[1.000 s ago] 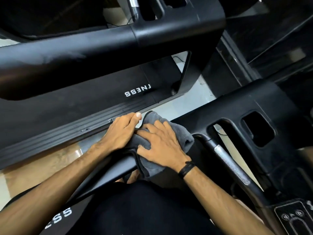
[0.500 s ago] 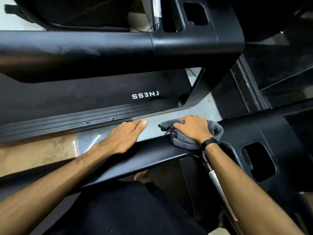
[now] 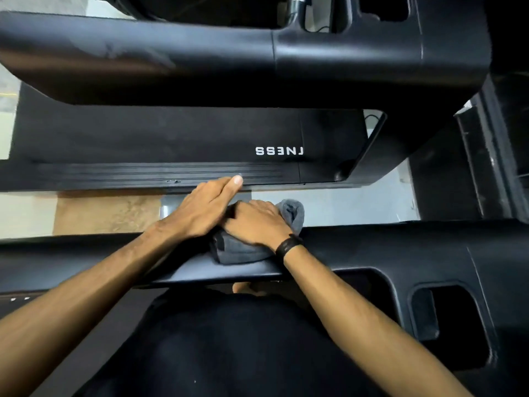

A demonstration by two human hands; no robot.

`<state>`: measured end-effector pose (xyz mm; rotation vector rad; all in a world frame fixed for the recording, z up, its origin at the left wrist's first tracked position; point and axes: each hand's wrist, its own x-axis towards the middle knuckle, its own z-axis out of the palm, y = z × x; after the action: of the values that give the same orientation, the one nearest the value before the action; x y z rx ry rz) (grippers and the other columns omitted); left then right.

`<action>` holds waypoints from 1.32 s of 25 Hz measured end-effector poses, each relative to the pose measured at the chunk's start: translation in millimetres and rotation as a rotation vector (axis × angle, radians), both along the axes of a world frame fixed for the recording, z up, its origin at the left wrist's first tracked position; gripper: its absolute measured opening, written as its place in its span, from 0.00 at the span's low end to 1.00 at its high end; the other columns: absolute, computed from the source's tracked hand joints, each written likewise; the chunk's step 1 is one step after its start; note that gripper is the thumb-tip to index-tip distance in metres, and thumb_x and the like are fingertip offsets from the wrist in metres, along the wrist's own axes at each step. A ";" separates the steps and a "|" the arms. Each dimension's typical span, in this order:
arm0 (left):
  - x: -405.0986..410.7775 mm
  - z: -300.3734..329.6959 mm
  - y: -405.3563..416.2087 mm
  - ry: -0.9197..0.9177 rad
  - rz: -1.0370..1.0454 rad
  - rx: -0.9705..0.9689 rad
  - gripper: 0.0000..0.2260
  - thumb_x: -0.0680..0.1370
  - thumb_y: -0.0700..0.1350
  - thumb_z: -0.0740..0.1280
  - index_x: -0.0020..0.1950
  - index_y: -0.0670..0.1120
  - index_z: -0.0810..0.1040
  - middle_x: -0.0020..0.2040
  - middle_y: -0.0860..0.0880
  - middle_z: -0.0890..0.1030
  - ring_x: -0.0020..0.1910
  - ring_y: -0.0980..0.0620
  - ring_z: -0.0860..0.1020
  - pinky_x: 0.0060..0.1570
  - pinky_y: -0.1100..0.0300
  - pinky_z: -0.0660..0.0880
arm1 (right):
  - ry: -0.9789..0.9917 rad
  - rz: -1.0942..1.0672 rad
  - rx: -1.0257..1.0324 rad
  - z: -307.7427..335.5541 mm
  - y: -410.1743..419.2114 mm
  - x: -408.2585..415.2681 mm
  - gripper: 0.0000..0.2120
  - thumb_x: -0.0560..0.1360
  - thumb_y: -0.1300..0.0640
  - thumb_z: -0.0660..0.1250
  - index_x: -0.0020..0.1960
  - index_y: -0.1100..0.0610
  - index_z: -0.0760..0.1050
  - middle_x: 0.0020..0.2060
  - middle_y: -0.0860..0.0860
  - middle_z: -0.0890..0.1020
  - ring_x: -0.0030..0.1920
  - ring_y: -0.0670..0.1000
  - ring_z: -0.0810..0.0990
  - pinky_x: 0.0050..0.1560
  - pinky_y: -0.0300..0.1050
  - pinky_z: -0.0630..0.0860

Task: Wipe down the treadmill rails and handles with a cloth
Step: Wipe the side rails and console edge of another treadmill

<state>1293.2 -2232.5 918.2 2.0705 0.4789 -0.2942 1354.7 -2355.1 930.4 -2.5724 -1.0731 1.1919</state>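
A grey cloth (image 3: 292, 213) lies bunched on the near black treadmill rail (image 3: 372, 247). My right hand (image 3: 254, 224), with a black wristband, presses down on the cloth and its fingers curl over it. My left hand (image 3: 206, 210) rests flat on the same rail just left of the cloth, fingers straight, its edge touching my right hand. The cloth's middle is hidden under my right hand.
A second black handrail (image 3: 200, 58) of the neighbouring treadmill crosses the top. Below it lies that treadmill's deck and ribbed side rail (image 3: 143, 174). Cup-holder openings (image 3: 452, 316) sit in the console at right. Pale floor (image 3: 343, 204) shows between the machines.
My right hand has slid the cloth left along the rail until it meets my left hand. My left hand has stayed on the rail, and the view has swung.
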 end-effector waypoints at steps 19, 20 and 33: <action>24.8 -0.3 -10.5 -0.058 -0.231 -0.107 0.37 0.76 0.72 0.41 0.57 0.47 0.76 0.56 0.48 0.82 0.58 0.47 0.78 0.62 0.44 0.72 | 0.111 -0.244 -0.515 -25.3 -36.2 62.1 0.25 0.81 0.39 0.56 0.66 0.56 0.74 0.65 0.57 0.78 0.65 0.59 0.76 0.56 0.50 0.67; 24.7 -0.3 -10.6 -0.062 -0.228 -0.114 0.36 0.75 0.72 0.41 0.57 0.47 0.76 0.56 0.48 0.82 0.59 0.48 0.78 0.62 0.45 0.72 | 0.092 -0.211 -0.441 -21.7 -23.9 46.9 0.23 0.81 0.40 0.56 0.63 0.56 0.76 0.62 0.57 0.80 0.63 0.60 0.77 0.55 0.50 0.66; 56.9 11.0 -61.4 -0.106 -0.335 -0.053 0.25 0.82 0.64 0.46 0.43 0.46 0.69 0.39 0.48 0.76 0.43 0.44 0.76 0.51 0.46 0.73 | -0.663 -0.302 -0.147 31.0 -211.0 60.1 0.20 0.72 0.43 0.55 0.52 0.46 0.82 0.48 0.47 0.84 0.47 0.55 0.77 0.48 0.53 0.69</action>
<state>1350.1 -2294.0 929.2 2.0981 0.0570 -0.3860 1414.7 -2566.1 961.4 -3.1919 -0.6358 0.3561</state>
